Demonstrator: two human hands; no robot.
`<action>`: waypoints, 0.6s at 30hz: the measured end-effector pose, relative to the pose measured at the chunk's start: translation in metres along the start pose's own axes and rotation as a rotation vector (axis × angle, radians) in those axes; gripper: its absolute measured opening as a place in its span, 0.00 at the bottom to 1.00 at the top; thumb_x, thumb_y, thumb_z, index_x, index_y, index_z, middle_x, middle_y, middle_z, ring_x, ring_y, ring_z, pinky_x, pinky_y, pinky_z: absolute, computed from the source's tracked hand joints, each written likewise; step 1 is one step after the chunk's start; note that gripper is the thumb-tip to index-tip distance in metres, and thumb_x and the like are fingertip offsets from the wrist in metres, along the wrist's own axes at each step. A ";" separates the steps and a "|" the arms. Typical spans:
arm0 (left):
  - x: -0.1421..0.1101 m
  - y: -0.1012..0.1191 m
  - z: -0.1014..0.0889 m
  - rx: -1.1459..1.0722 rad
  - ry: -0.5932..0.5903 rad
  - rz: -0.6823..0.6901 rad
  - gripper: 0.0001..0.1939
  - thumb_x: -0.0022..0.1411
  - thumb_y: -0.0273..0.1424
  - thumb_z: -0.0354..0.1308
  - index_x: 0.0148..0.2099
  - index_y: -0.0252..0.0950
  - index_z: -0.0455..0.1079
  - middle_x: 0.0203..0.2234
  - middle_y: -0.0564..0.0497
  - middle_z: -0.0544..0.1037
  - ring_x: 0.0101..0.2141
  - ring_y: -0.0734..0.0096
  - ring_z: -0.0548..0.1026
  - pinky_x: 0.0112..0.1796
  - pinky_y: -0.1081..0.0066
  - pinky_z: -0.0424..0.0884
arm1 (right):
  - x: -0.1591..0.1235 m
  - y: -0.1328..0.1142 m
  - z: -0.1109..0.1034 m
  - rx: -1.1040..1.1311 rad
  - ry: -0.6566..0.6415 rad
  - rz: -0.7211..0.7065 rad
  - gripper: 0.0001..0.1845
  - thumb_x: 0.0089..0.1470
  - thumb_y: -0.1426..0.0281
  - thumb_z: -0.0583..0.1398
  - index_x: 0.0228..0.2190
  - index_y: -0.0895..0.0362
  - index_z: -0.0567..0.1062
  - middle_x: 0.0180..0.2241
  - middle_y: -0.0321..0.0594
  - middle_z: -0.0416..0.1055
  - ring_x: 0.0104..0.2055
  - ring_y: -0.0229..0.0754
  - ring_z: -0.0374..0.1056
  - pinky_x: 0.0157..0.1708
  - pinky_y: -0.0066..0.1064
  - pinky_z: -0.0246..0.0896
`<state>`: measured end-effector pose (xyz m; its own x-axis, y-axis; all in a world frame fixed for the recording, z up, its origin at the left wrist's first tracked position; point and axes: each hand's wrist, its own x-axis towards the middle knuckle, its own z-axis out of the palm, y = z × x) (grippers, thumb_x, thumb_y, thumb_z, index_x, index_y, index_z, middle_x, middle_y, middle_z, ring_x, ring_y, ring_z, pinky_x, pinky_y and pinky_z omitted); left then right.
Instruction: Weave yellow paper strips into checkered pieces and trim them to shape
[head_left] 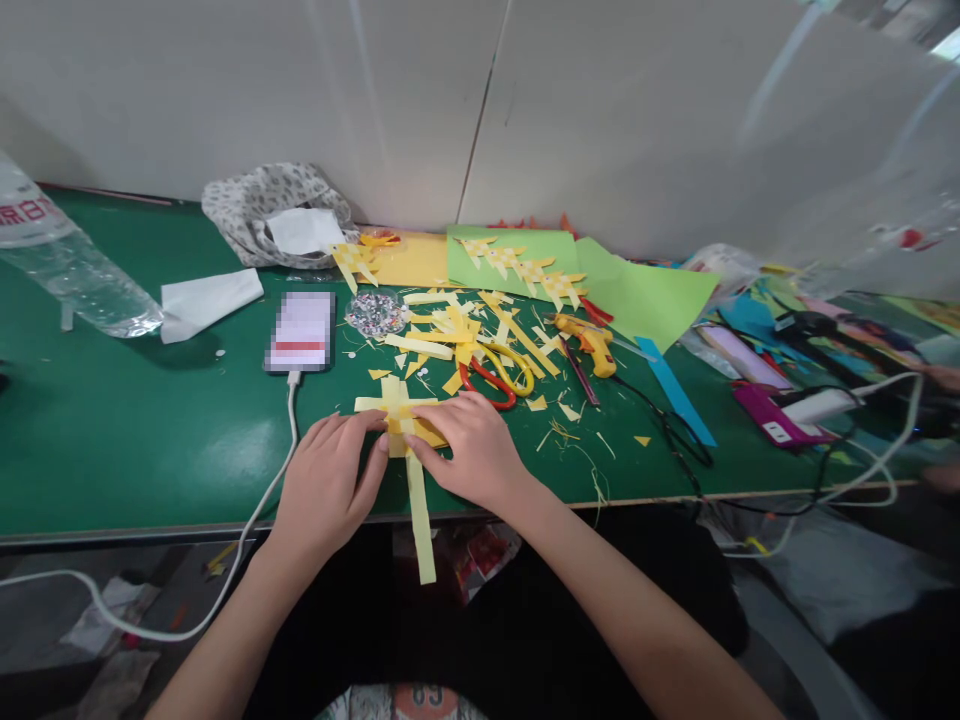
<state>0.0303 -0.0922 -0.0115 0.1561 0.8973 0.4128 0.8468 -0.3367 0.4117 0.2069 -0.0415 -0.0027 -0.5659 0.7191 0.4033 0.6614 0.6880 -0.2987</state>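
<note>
Woven yellow paper strips [400,432] lie at the table's near edge, pale and deeper yellow crossing each other. One long pale strip [421,520] hangs down past the edge. My left hand [330,470] grips the left side of the weave between thumb and index finger. From the right, my right hand [469,445] holds it with the thumb below and the fingers above, hiding part of the strips. Just beyond are scissors [499,380] with red and yellow handles, among cut yellow strips [442,335] and scraps.
To the left are a phone [301,330] on a white cable [281,470] and a water bottle [82,260]. A yellow glue gun [589,345], a blue strip [679,392] and a magenta box [776,415] stand right. Finished woven fish-like pieces [525,268] rest on green paper [645,295].
</note>
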 end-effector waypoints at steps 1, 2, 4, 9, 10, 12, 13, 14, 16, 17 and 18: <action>0.000 0.000 0.000 -0.004 0.000 0.009 0.09 0.65 0.31 0.45 0.46 0.35 0.62 0.41 0.46 0.76 0.42 0.60 0.72 0.47 0.58 0.64 | 0.000 -0.001 0.000 0.006 0.000 0.002 0.17 0.55 0.60 0.55 0.41 0.58 0.73 0.38 0.41 0.76 0.38 0.43 0.69 0.45 0.38 0.54; -0.001 -0.001 0.000 -0.006 0.000 0.019 0.10 0.65 0.31 0.45 0.47 0.35 0.61 0.42 0.46 0.76 0.42 0.60 0.72 0.48 0.58 0.63 | 0.000 -0.002 -0.001 0.013 -0.002 0.002 0.20 0.54 0.57 0.56 0.41 0.58 0.73 0.38 0.42 0.76 0.39 0.44 0.69 0.46 0.39 0.53; -0.001 -0.002 0.001 -0.010 -0.003 0.038 0.11 0.65 0.30 0.44 0.48 0.36 0.61 0.43 0.46 0.75 0.43 0.60 0.72 0.50 0.57 0.62 | 0.000 -0.004 -0.001 0.020 -0.006 0.005 0.25 0.50 0.52 0.57 0.42 0.58 0.72 0.40 0.43 0.76 0.41 0.45 0.69 0.48 0.40 0.52; -0.003 -0.006 0.003 -0.044 -0.038 0.077 0.17 0.63 0.25 0.43 0.54 0.34 0.59 0.38 0.47 0.76 0.44 0.64 0.72 0.53 0.58 0.60 | -0.001 -0.007 0.000 -0.024 -0.031 0.007 0.29 0.47 0.51 0.59 0.44 0.58 0.71 0.40 0.45 0.75 0.43 0.48 0.68 0.50 0.42 0.49; -0.004 -0.006 0.003 -0.051 -0.048 0.082 0.18 0.62 0.23 0.43 0.54 0.34 0.59 0.38 0.47 0.76 0.45 0.64 0.72 0.54 0.58 0.60 | -0.002 -0.007 0.001 -0.041 -0.036 0.006 0.27 0.47 0.53 0.60 0.44 0.58 0.71 0.39 0.44 0.76 0.43 0.48 0.68 0.50 0.42 0.49; -0.004 -0.007 0.003 -0.066 -0.065 0.094 0.20 0.61 0.22 0.43 0.55 0.33 0.58 0.39 0.46 0.75 0.46 0.64 0.71 0.54 0.58 0.59 | -0.002 -0.007 0.003 -0.076 -0.040 0.008 0.23 0.49 0.59 0.59 0.45 0.58 0.70 0.39 0.44 0.76 0.43 0.47 0.68 0.50 0.42 0.50; -0.004 -0.007 0.003 -0.075 -0.072 0.104 0.21 0.60 0.21 0.43 0.56 0.33 0.57 0.41 0.46 0.75 0.47 0.64 0.71 0.55 0.58 0.59 | -0.002 -0.007 0.004 -0.093 -0.036 0.011 0.21 0.50 0.62 0.58 0.45 0.58 0.70 0.38 0.43 0.76 0.43 0.47 0.68 0.50 0.42 0.50; -0.004 -0.007 0.003 -0.085 -0.082 0.118 0.23 0.59 0.20 0.43 0.57 0.34 0.56 0.43 0.45 0.74 0.47 0.64 0.71 0.55 0.58 0.59 | -0.002 -0.008 0.005 -0.110 -0.029 0.014 0.20 0.51 0.64 0.58 0.45 0.58 0.70 0.38 0.43 0.76 0.42 0.46 0.68 0.51 0.42 0.50; -0.004 -0.006 0.003 -0.105 -0.106 0.137 0.25 0.59 0.19 0.43 0.58 0.34 0.55 0.46 0.45 0.73 0.48 0.64 0.70 0.55 0.59 0.59 | -0.002 -0.009 0.008 -0.147 -0.007 0.012 0.18 0.51 0.65 0.57 0.44 0.59 0.71 0.37 0.43 0.76 0.41 0.46 0.69 0.51 0.42 0.49; -0.004 -0.005 0.003 -0.114 -0.118 0.139 0.26 0.58 0.19 0.43 0.59 0.35 0.54 0.48 0.45 0.72 0.49 0.63 0.70 0.54 0.59 0.60 | -0.002 -0.010 0.010 -0.167 0.005 0.008 0.18 0.51 0.66 0.57 0.44 0.59 0.71 0.36 0.42 0.76 0.40 0.46 0.69 0.51 0.42 0.49; -0.004 -0.004 0.003 -0.124 -0.127 0.136 0.27 0.58 0.18 0.43 0.60 0.35 0.53 0.48 0.45 0.72 0.49 0.63 0.69 0.54 0.59 0.61 | -0.002 -0.010 0.011 -0.188 0.017 0.001 0.17 0.52 0.66 0.56 0.43 0.60 0.71 0.35 0.42 0.77 0.39 0.45 0.69 0.52 0.42 0.49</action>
<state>0.0275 -0.0933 -0.0174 0.3335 0.8675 0.3690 0.7457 -0.4822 0.4597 0.1957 -0.0492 -0.0103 -0.5577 0.7170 0.4181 0.7433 0.6556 -0.1328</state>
